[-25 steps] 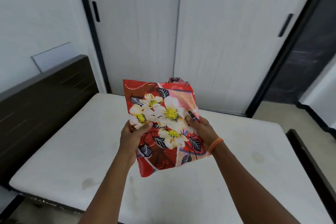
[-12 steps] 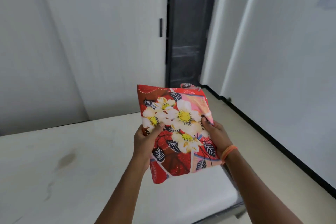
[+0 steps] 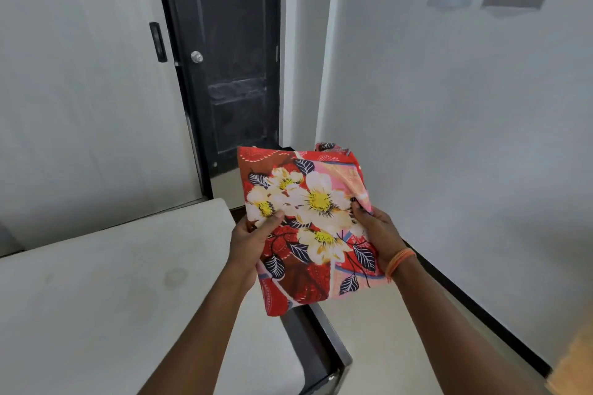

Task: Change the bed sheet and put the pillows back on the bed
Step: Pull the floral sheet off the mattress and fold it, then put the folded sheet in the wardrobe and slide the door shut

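A folded red bed sheet (image 3: 305, 202) with white and yellow flowers is held up in front of me, above the foot corner of the bed. My left hand (image 3: 248, 240) grips its left edge, thumb on the front. My right hand (image 3: 377, 231) grips its right edge and wears an orange band at the wrist. The bare white mattress (image 3: 112, 298) lies at lower left with faint stains. No pillows are in view.
The dark bed frame corner (image 3: 321, 349) juts out below the sheet. A black door (image 3: 231, 58) with a round knob stands ahead, a white sliding wardrobe (image 3: 80, 90) to its left. A white wall (image 3: 449, 122) with papers is on the right, floor strip beside it.
My view has swung right, from the headboard side past the wardrobe to the black door and the bed's foot corner. Both hands keep the same hold on the folded sheet.
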Demonstrator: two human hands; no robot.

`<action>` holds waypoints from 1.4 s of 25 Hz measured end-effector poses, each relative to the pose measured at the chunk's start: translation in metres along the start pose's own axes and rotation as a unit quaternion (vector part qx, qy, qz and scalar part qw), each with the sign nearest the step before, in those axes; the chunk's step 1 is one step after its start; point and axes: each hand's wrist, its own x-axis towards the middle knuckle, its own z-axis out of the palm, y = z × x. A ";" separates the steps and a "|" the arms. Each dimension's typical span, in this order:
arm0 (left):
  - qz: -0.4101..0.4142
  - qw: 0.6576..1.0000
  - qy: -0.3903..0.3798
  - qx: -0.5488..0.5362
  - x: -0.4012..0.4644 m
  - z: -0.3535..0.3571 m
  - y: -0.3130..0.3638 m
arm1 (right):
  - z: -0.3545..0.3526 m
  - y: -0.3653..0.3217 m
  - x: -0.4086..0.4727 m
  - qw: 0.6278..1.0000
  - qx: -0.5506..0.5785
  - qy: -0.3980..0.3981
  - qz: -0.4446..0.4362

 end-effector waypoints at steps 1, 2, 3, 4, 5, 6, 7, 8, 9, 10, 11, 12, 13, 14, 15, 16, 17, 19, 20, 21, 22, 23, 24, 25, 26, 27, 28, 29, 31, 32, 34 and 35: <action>0.002 1.000 0.001 -0.005 0.019 0.012 -0.001 | -0.009 -0.005 0.018 1.000 0.003 -0.004 -0.006; 0.005 1.000 0.008 -0.010 0.041 0.025 -0.004 | -0.019 -0.010 0.042 1.000 0.007 -0.002 -0.013; 0.007 1.000 0.019 -0.018 0.064 0.039 -0.009 | -0.028 -0.015 0.068 1.000 0.011 0.000 -0.017; 0.012 0.999 0.030 -0.029 0.088 0.052 -0.012 | -0.035 -0.021 0.096 1.000 0.014 -0.003 -0.025; 0.020 0.998 0.042 -0.041 0.111 0.064 -0.015 | -0.042 -0.027 0.126 0.999 0.012 -0.008 -0.031; 0.024 0.997 0.058 -0.050 0.131 0.075 -0.017 | -0.048 -0.033 0.154 0.999 0.007 -0.020 -0.029; 0.027 0.995 0.076 -0.057 0.150 0.084 -0.016 | -0.053 -0.040 0.182 0.999 0.002 -0.040 -0.020; 0.031 0.993 0.095 -0.061 0.167 0.090 -0.015 | -0.056 -0.047 0.210 0.998 -0.002 -0.066 -0.008; 0.036 0.992 0.107 -0.063 0.180 0.095 -0.012 | -0.056 -0.052 0.234 0.996 -0.008 -0.091 -0.001; 0.039 0.990 0.118 -0.062 0.191 0.098 -0.008 | -0.055 -0.057 0.257 0.994 -0.012 -0.109 -0.001; 0.045 0.987 0.139 -0.064 0.205 0.101 -0.002 | -0.050 -0.062 0.283 0.991 -0.011 -0.132 0.001; 0.053 0.982 0.167 -0.065 0.219 0.102 0.004 | -0.042 -0.065 0.309 0.987 -0.008 -0.158 0.005; 0.064 0.975 0.200 -0.066 0.229 0.100 0.010 | -0.030 -0.067 0.335 0.982 -0.011 -0.187 0.013; 0.075 0.966 0.239 -0.065 0.235 0.097 0.016 | -0.014 -0.066 0.360 0.976 -0.020 -0.215 0.028; 0.086 0.954 0.280 -0.068 0.240 0.091 0.020 | 0.006 -0.063 0.381 0.967 -0.032 -0.248 0.046; 0.095 0.939 0.324 -0.071 0.243 0.083 0.023 | 0.027 -0.059 0.399 0.954 -0.043 -0.290 0.065; 0.100 0.925 0.359 -0.070 0.244 0.077 0.025 | 0.046 -0.055 0.413 0.939 -0.049 -0.331 0.076; 0.113 0.893 0.431 -0.067 0.244 0.074 0.029 | 0.082 -0.048 0.436 0.906 -0.056 -0.409 0.095; 0.127 0.874 0.464 -0.067 0.244 0.078 0.031 | 0.097 -0.049 0.445 0.888 -0.051 -0.444 0.104; 0.144 0.853 0.497 -0.066 0.244 0.086 0.033 | 0.110 -0.052 0.453 0.870 -0.051 -0.478 0.108; 0.160 0.830 0.530 -0.067 0.243 0.098 0.035 | 0.120 -0.056 0.460 0.851 -0.059 -0.509 0.112; 0.172 0.810 0.557 -0.069 0.244 0.110 0.037 | 0.127 -0.062 0.467 0.833 -0.066 -0.536 0.117; 0.181 0.793 0.577 -0.077 0.247 0.123 0.038 | 0.129 -0.069 0.473 0.814 -0.068 -0.564 0.125; 0.189 0.779 0.592 -0.083 0.250 0.134 0.040 | 0.132 -0.073 0.479 0.795 -0.066 -0.589 0.127; 0.195 0.768 0.604 -0.082 0.253 0.142 0.041 | 0.135 -0.076 0.486 0.781 -0.062 -0.608 0.127; 0.201 0.757 0.617 -0.078 0.260 0.151 0.043 | 0.138 -0.080 0.496 0.768 -0.058 -0.624 0.128; 0.204 0.747 0.629 -0.075 0.267 0.159 0.045 | 0.141 -0.086 0.504 0.756 -0.056 -0.640 0.126; 0.208 0.735 0.640 -0.075 0.273 0.165 0.047 | 0.146 -0.090 0.511 0.745 -0.056 -0.653 0.125; 0.217 0.718 0.658 -0.073 0.289 0.171 0.051 | 0.156 -0.094 0.527 0.731 -0.055 -0.670 0.116; 0.218 0.712 0.663 -0.072 0.297 0.170 0.052 | 0.161 -0.094 0.536 0.726 -0.053 -0.677 0.109; 0.220 0.702 0.674 -0.071 0.316 0.166 0.053 | 0.174 -0.090 0.553 0.712 -0.052 -0.693 0.102; 0.220 0.695 0.681 -0.070 0.324 0.162 0.053 | 0.183 -0.089 0.562 0.707 -0.055 -0.698 0.104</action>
